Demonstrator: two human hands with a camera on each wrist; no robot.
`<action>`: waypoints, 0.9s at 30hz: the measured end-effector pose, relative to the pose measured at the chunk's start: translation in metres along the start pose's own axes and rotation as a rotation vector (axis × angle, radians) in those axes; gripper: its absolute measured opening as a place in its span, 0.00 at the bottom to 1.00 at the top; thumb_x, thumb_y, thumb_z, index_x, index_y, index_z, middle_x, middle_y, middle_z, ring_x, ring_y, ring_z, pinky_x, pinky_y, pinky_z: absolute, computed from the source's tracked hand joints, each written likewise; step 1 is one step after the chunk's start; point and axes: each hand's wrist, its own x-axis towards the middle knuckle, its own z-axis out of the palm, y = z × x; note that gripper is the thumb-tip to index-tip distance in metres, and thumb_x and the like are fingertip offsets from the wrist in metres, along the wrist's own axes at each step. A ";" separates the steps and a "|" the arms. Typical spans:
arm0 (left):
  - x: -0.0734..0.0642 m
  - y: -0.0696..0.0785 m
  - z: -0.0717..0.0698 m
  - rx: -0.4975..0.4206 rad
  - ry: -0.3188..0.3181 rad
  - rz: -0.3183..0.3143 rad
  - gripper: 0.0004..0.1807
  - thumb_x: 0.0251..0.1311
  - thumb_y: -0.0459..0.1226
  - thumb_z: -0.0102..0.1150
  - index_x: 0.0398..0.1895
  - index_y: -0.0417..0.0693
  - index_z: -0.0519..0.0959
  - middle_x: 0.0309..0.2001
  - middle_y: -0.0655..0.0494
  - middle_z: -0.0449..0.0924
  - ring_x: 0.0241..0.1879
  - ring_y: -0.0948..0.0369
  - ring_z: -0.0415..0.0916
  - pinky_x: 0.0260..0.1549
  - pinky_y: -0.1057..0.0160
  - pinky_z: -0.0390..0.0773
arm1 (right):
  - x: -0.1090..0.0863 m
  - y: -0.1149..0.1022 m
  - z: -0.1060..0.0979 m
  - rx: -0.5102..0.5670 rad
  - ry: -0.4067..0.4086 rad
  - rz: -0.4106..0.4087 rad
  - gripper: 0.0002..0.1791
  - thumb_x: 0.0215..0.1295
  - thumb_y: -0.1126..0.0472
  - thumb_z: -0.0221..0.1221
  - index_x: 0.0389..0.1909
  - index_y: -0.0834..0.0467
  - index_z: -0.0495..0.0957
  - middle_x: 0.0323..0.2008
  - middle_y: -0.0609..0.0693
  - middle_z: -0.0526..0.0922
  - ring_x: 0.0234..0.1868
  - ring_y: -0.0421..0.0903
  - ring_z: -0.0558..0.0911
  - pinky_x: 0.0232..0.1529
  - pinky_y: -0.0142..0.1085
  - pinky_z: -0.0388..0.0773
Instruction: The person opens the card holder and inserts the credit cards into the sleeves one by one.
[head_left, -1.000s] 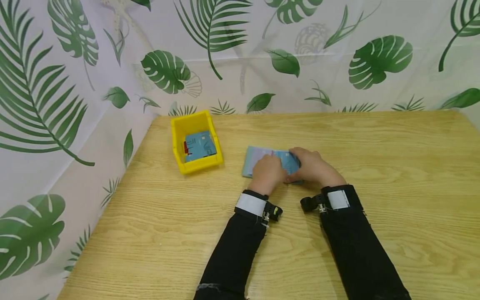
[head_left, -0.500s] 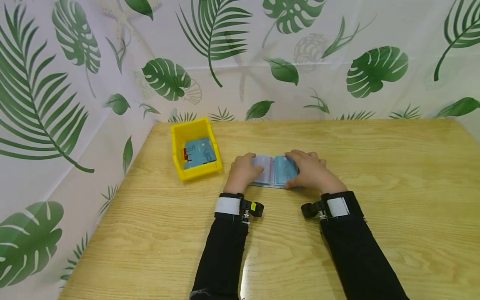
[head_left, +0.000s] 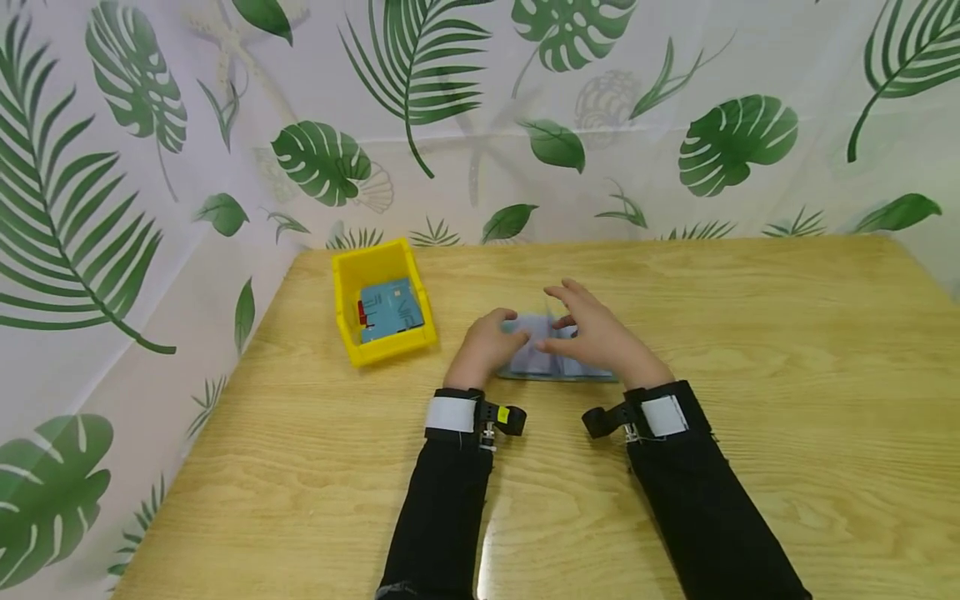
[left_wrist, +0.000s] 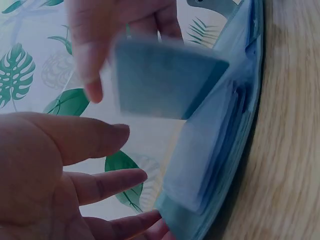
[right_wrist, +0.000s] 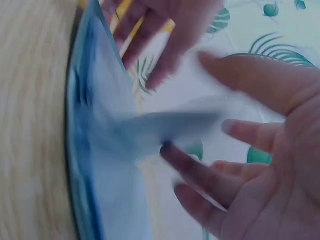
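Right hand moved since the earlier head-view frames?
Yes. The bare right hand reaches farther left and forward, judged against the yellow open-top plastic bin.

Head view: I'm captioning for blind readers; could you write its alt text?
A person's left hand is at the left end of an open blue booklet on a wooden table; the right hand, fingers spread, is over its middle. A yellow bin holding a blue card stands to the left.
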 end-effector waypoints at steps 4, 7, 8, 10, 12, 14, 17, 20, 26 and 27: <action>0.000 0.005 0.000 -0.022 -0.024 0.007 0.25 0.73 0.41 0.46 0.70 0.44 0.65 0.67 0.44 0.67 0.64 0.48 0.67 0.58 0.48 0.70 | 0.001 0.000 0.007 0.037 -0.056 -0.039 0.41 0.69 0.50 0.59 0.75 0.62 0.52 0.72 0.65 0.55 0.59 0.60 0.76 0.54 0.51 0.75; -0.002 0.011 -0.004 -0.015 0.008 0.060 0.24 0.74 0.39 0.44 0.71 0.43 0.64 0.67 0.42 0.67 0.65 0.47 0.66 0.58 0.49 0.70 | 0.000 0.001 0.010 -0.009 -0.097 -0.030 0.37 0.70 0.49 0.57 0.72 0.65 0.58 0.67 0.64 0.67 0.60 0.59 0.76 0.55 0.50 0.75; -0.004 0.015 -0.007 -0.021 0.030 0.084 0.24 0.74 0.39 0.45 0.70 0.44 0.64 0.67 0.42 0.67 0.64 0.47 0.67 0.58 0.49 0.71 | -0.001 0.001 0.011 -0.012 -0.107 -0.026 0.36 0.70 0.50 0.57 0.71 0.66 0.60 0.66 0.64 0.68 0.60 0.59 0.75 0.56 0.49 0.74; -0.010 0.021 -0.017 -0.031 0.096 0.137 0.23 0.74 0.39 0.46 0.69 0.45 0.66 0.66 0.43 0.68 0.63 0.47 0.69 0.56 0.49 0.72 | -0.003 0.002 0.010 -0.013 -0.112 -0.018 0.33 0.71 0.52 0.57 0.69 0.67 0.62 0.65 0.64 0.70 0.61 0.59 0.75 0.57 0.49 0.74; -0.017 0.024 -0.031 -0.039 0.178 0.171 0.22 0.73 0.39 0.47 0.68 0.46 0.69 0.65 0.44 0.70 0.61 0.48 0.70 0.55 0.49 0.73 | -0.005 0.003 0.009 0.003 -0.118 -0.014 0.32 0.71 0.52 0.57 0.68 0.67 0.63 0.64 0.64 0.70 0.61 0.59 0.74 0.58 0.49 0.73; -0.021 0.021 -0.049 -0.044 0.273 0.177 0.20 0.73 0.38 0.47 0.65 0.46 0.72 0.63 0.46 0.72 0.60 0.49 0.72 0.54 0.50 0.74 | -0.006 0.004 0.009 0.023 -0.128 -0.015 0.32 0.71 0.53 0.56 0.68 0.67 0.63 0.64 0.63 0.71 0.62 0.58 0.74 0.59 0.49 0.72; -0.022 -0.001 -0.077 0.012 0.400 0.120 0.19 0.71 0.37 0.45 0.62 0.44 0.74 0.61 0.46 0.74 0.57 0.49 0.73 0.52 0.51 0.74 | -0.005 0.004 0.012 0.031 -0.142 -0.027 0.31 0.71 0.53 0.56 0.68 0.67 0.64 0.64 0.62 0.71 0.62 0.57 0.74 0.59 0.48 0.71; -0.018 -0.026 -0.094 0.116 0.429 0.017 0.20 0.71 0.36 0.41 0.62 0.41 0.73 0.61 0.44 0.74 0.55 0.48 0.73 0.52 0.50 0.73 | -0.006 0.006 0.013 0.013 -0.129 -0.025 0.30 0.71 0.53 0.56 0.68 0.66 0.65 0.63 0.61 0.73 0.61 0.55 0.75 0.59 0.46 0.72; -0.007 -0.052 -0.103 0.394 0.245 -0.123 0.24 0.66 0.29 0.41 0.65 0.32 0.68 0.62 0.33 0.69 0.50 0.44 0.71 0.47 0.49 0.72 | -0.014 0.009 0.010 0.038 -0.120 -0.012 0.29 0.71 0.54 0.57 0.67 0.65 0.67 0.62 0.60 0.74 0.61 0.53 0.76 0.58 0.43 0.73; -0.003 -0.052 -0.102 0.431 0.213 -0.120 0.25 0.65 0.29 0.43 0.65 0.30 0.67 0.63 0.32 0.68 0.50 0.43 0.71 0.46 0.49 0.72 | -0.016 0.011 0.009 0.050 -0.112 -0.005 0.29 0.71 0.55 0.57 0.66 0.65 0.67 0.62 0.60 0.74 0.61 0.53 0.76 0.58 0.42 0.73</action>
